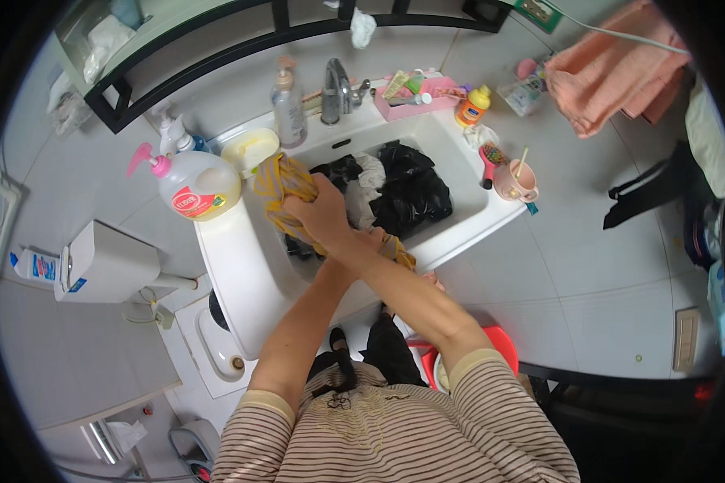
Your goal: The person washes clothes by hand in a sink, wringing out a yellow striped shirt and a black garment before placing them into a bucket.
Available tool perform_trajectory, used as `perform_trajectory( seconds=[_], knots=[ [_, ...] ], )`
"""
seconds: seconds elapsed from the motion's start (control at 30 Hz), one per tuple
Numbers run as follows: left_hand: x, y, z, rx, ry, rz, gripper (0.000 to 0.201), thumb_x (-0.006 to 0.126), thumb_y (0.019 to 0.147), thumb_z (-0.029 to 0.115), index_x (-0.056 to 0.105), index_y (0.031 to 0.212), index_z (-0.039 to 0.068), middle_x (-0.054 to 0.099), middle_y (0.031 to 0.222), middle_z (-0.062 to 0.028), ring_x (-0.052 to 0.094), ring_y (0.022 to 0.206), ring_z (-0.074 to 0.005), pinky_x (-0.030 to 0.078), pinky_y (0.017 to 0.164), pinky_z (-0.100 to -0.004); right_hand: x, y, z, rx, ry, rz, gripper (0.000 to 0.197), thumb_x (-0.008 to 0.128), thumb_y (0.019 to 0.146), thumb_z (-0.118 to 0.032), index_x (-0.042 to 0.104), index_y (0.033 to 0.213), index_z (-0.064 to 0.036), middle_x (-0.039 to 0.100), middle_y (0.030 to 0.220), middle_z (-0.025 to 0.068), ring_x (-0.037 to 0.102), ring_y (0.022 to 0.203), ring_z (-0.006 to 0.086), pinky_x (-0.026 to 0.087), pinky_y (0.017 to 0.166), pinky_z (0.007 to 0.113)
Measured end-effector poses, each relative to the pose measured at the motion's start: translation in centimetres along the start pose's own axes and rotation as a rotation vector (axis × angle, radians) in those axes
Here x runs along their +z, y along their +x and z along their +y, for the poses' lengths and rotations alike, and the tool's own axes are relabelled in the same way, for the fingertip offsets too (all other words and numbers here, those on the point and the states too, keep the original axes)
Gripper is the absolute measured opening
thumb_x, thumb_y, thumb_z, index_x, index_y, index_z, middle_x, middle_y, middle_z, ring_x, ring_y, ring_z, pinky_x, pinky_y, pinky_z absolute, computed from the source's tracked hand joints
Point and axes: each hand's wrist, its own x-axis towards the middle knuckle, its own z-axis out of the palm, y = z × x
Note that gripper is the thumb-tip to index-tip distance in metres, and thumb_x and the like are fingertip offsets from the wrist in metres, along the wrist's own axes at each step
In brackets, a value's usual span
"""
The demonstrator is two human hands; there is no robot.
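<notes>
My forearms are crossed above the white sink (242, 266). A yellow-and-grey striped cloth (282, 189) is bunched and twisted between my hands. My right hand (322, 211) reaches across to the left and is closed around the upper part of the cloth. Under that wrist, my left hand (367, 240) is closed on the other end, which sticks out to its right; my right arm partly hides this hand. Below the cloth, the basin holds dark, wet-looking black clothes (415, 193) and a white cloth (368, 189).
A pump bottle (201, 189), a yellow soap dish (251, 149) and a clear dispenser (288, 113) line the sink's left and back. Behind the basin stands the faucet (336, 92). A pink tray (419, 101), yellow bottle (473, 107), hairbrush (490, 165) and pink cup (515, 181) sit on the right.
</notes>
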Motion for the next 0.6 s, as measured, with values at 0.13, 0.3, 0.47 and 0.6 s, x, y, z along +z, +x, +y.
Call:
perform_trajectory(
  seconds=[0.13, 0.3, 0.47, 0.6],
  knots=[
    [-0.6, -0.9, 1.1, 0.024, 0.086, 0.047, 0.029, 0.051, 0.081, 0.029, 0.055, 0.1, 0.006, 0.059, 0.096, -0.0092, 0.058, 0.092, -0.0274, 0.045, 0.073, -0.0413, -0.2, -2.1, 0.0, -0.072, 0.041, 0.082, 0.041, 0.065, 0.063, -0.026, 0.053, 0.093, -0.0002, 0.062, 0.083, 0.0172, 0.062, 0.08, 0.0295, 0.048, 0.071, 0.036],
    [-0.2, -4.5, -1.7, 0.576, 0.186, 0.462, 0.03, 0.059, 0.076, 0.022, 0.056, 0.102, 0.008, 0.057, 0.1, -0.0066, 0.055, 0.099, -0.0262, 0.045, 0.081, -0.0399, -4.0, -2.8, -2.0, -0.208, 0.05, 0.121, 0.035, 0.063, 0.065, -0.017, 0.051, 0.093, -0.0003, 0.06, 0.079, 0.0127, 0.058, 0.07, 0.0219, 0.048, 0.068, 0.033],
    [-0.1, -5.1, 3.1, 0.612, -0.387, 0.688, 0.033, 0.07, 0.06, 0.009, 0.057, 0.091, 0.007, 0.056, 0.1, -0.0101, 0.055, 0.093, -0.0291, 0.044, 0.083, -0.0393, -15.6, -4.6, 1.3, 0.017, 0.525, 0.269, 0.032, 0.056, 0.074, -0.01, 0.053, 0.104, -0.0016, 0.058, 0.092, 0.002, 0.054, 0.083, 0.0127, 0.045, 0.077, 0.027],
    [1.1, -4.0, 10.9, 0.007, -1.283, 0.543, 0.038, 0.067, 0.071, 0.008, 0.053, 0.106, 0.003, 0.057, 0.096, -0.0062, 0.056, 0.088, -0.018, 0.046, 0.079, -0.0318, -25.3, -14.2, 5.1, 0.067, 0.586, 0.59, 0.039, 0.054, 0.079, -0.018, 0.05, 0.114, -0.0001, 0.058, 0.106, 0.009, 0.055, 0.099, 0.0191, 0.044, 0.086, 0.032]
  ],
)
